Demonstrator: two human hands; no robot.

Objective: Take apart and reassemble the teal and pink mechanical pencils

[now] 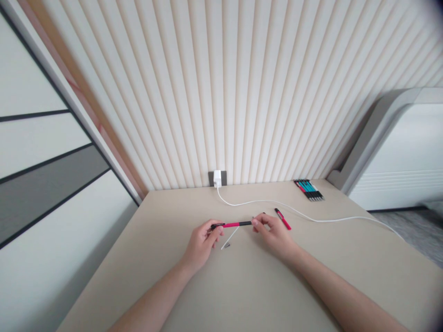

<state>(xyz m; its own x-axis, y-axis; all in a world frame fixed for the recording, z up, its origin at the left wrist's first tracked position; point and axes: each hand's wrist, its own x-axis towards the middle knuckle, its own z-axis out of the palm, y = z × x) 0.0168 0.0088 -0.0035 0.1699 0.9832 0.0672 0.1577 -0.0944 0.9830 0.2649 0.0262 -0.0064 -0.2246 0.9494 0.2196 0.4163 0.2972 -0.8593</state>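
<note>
A red-and-black pen lies level between my two hands, above the table. Its clip end is gripped by my left hand, fingers closed round it. At the black end, my right hand pinches the pen's tip; the fingers partly cover that end. Below the pen, a thin white pen refill rests on the table beside a small grey pen tip. Just past my right hand is a red pen barrel with a black clip.
Several teal and red pens lie in a row at the back right. A white charger sits in the wall socket, and its white cable runs across the table to the right edge. A ribbed wall stands behind.
</note>
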